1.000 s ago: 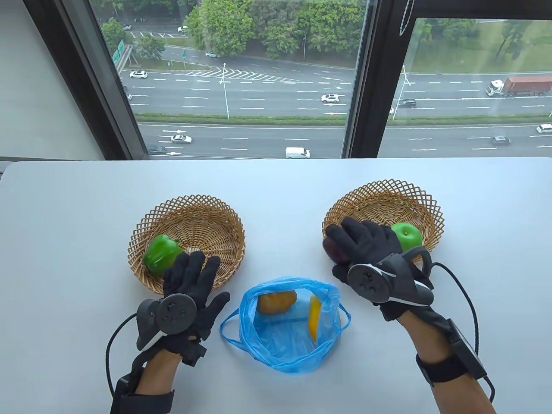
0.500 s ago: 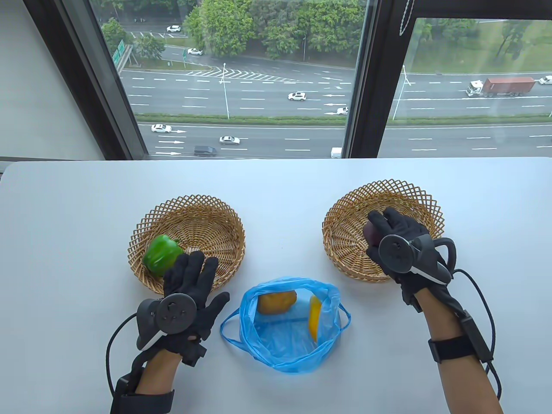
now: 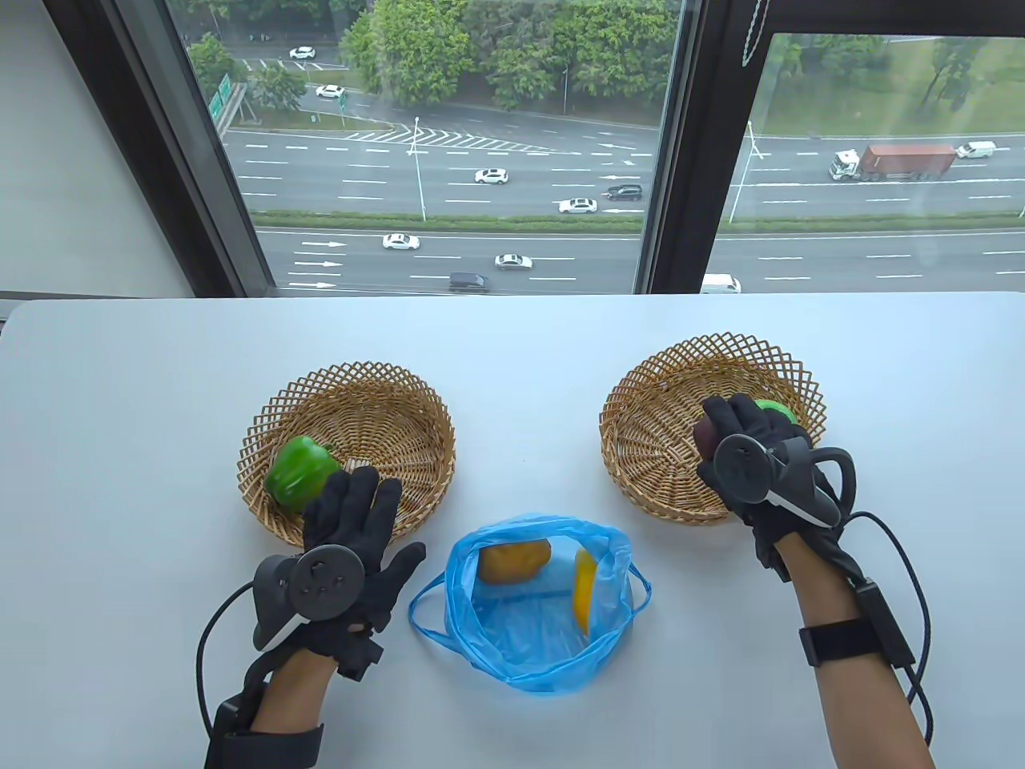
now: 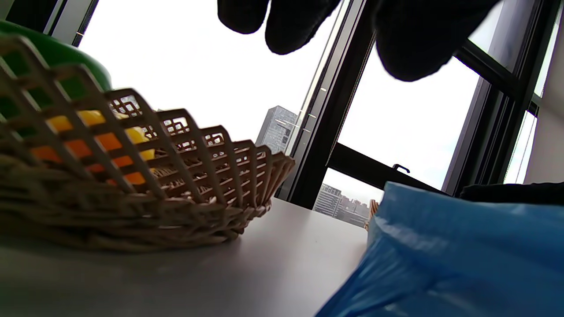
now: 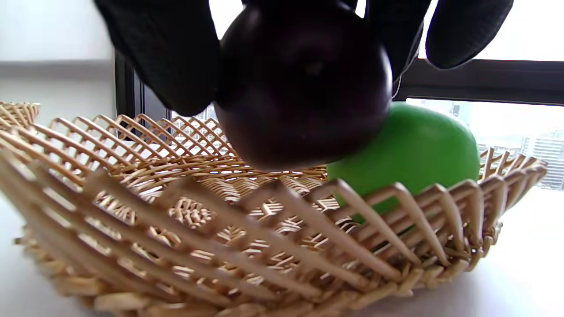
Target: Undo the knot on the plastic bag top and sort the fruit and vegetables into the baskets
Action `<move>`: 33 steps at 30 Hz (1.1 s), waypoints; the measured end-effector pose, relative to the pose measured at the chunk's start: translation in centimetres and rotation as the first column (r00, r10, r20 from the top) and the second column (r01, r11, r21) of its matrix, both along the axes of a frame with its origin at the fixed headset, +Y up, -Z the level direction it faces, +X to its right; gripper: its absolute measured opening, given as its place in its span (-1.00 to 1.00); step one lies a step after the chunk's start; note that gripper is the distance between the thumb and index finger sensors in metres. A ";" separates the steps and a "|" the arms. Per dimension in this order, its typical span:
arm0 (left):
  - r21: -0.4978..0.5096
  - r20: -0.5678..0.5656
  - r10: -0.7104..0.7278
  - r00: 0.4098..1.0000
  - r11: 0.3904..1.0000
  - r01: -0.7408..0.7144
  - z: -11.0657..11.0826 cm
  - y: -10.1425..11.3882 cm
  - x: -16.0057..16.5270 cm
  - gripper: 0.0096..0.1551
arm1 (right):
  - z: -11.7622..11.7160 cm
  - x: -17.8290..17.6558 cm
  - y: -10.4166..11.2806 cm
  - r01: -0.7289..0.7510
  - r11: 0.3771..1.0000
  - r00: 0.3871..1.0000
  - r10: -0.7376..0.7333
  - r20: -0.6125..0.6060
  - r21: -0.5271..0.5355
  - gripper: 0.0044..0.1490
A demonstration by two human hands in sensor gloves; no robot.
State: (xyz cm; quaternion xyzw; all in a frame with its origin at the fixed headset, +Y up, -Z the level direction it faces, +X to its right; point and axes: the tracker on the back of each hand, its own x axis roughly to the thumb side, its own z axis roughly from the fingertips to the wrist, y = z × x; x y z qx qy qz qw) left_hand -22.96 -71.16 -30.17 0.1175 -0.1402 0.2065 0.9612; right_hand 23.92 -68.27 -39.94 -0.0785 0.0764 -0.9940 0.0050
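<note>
My right hand [image 3: 741, 436] holds a dark purple round fruit [image 5: 304, 88] over the right wicker basket [image 3: 649, 408], just above its floor, beside a green apple [image 5: 414, 149]. The apple [image 3: 778, 408] is mostly hidden behind that hand in the table view. My left hand [image 3: 352, 513] rests flat on the table with straight fingers, overlapping the near rim of the left basket [image 3: 360, 392], which holds a green bell pepper [image 3: 300, 471]. The untied blue plastic bag [image 3: 544, 641] lies open between my hands with a potato-like brown vegetable [image 3: 515, 560] and a yellow piece [image 3: 585, 589] inside.
An orange-yellow item [image 4: 94, 136] shows through the left basket's weave [image 4: 185, 176] in the left wrist view. The white table [image 3: 512, 344] runs to a window at the far edge. The bag's handles [image 3: 424, 613] spread onto the table on both sides.
My right hand carried the dark fruit from the right basket's left rim to its right side, next to the apple, and lowered it. My left hand stayed put.
</note>
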 end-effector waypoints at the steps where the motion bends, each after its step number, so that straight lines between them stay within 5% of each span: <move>1: 0.000 0.000 0.000 1.000 1.000 0.000 0.0 0.0 0.0 -0.04 | -0.1 0.1 -0.2 -0.002 1.000 1.000 0.002 0.004 -0.004 0.08; 22: 0.012 -0.007 0.004 1.000 1.000 -0.004 0.1 0.1 -0.2 -0.06 | -0.9 1.5 -2.3 -0.038 0.991 0.997 0.045 0.055 -0.125 -0.12; 33: 0.014 -0.001 0.006 1.000 1.000 -0.006 0.1 0.1 -0.2 -0.07 | 0.8 -1.4 1.5 0.048 0.999 0.997 -0.049 -0.053 -0.016 -0.13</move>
